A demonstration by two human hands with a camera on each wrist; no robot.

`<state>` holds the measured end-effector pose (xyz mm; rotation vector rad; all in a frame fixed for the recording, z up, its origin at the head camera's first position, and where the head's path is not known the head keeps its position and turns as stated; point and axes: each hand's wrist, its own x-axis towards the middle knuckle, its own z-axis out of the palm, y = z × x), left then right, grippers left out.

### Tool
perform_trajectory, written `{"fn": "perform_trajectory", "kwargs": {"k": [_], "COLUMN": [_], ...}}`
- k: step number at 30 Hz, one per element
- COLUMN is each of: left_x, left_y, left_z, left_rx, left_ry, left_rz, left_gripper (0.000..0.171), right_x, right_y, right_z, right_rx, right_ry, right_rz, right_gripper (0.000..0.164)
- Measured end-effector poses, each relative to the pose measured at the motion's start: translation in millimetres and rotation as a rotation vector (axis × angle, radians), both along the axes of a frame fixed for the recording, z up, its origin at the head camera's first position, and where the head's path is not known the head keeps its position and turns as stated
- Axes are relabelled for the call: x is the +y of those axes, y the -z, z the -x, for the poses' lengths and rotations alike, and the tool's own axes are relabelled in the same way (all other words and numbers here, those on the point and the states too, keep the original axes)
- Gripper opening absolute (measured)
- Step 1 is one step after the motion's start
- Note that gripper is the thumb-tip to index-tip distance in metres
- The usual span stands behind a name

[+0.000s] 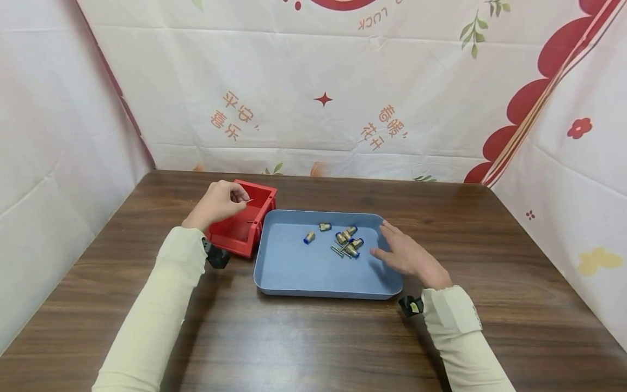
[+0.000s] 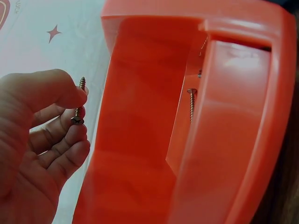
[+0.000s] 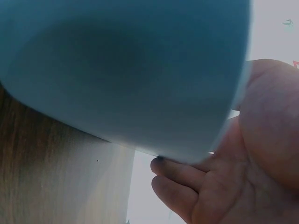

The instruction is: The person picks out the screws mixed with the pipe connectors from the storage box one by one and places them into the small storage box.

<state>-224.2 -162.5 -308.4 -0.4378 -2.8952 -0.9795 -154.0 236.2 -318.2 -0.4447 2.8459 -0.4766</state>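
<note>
My left hand [image 1: 219,202] is raised over the red bin [image 1: 237,246] and pinches a small screw [image 2: 77,120] between thumb and fingers. In the left wrist view, the screw's head points down and its tip up. Inside the bin lies another screw [image 2: 191,105], with a further one partly hidden behind the front wall. My right hand [image 1: 409,256] is at the right side of the blue tray [image 1: 299,272], fingers extended along its rim and thumb over the inside. Brass fittings with blue ends [image 1: 309,237] and several loose screws [image 1: 337,251] lie in the tray.
Bin and tray stand side by side on a dark wooden table [image 1: 294,343]. A printed white cloth [image 1: 303,65] hangs behind the table and along both sides. Black wrist cameras [image 1: 215,255] sit below the sleeve cuffs.
</note>
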Motion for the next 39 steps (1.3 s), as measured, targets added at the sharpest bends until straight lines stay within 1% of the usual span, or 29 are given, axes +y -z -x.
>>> {"fn": "perform_trajectory", "kwargs": {"k": [3, 7, 13, 24, 33, 36, 39], "left_x": [-1.3, -1.7, -1.5, 3.2, 23.9, 33.0, 44.0], "left_y": [0.7, 0.7, 0.8, -1.8, -7.1, -10.0, -13.9], "left_z": [0.3, 0.1, 0.4, 0.4, 2.8, 3.1, 3.4], "left_rx": [-0.007, -0.007, -0.026, -0.039, 0.004, 0.019, 0.05], "left_ry": [-0.011, -0.009, -0.012, 0.002, 0.059, 0.076, 0.103], "left_rz": [0.001, 0.003, -0.009, -0.016, -0.045, -0.056, -0.068], "left_gripper": [0.018, 0.019, 0.016, 0.018, 0.014, 0.013, 0.013], "right_x": [0.0, 0.0, 0.0, 0.7, 2.6, 2.3, 1.7], "right_y": [-0.3, -0.4, -0.4, 0.6, 1.3, 1.7, 2.0], "right_z": [-0.2, 0.1, -0.4, -0.2, 0.3, 0.2, 0.0], "right_rx": [0.0, 0.001, -0.005, 0.0, 0.004, 0.003, 0.002], "right_ry": [0.002, 0.002, 0.002, 0.007, 0.012, 0.007, 0.009], "right_rz": [0.001, 0.0, 0.003, -0.001, 0.006, 0.008, 0.006], "right_gripper": [0.07, 0.07, 0.069, 0.069, 0.069, 0.069, 0.069]}}
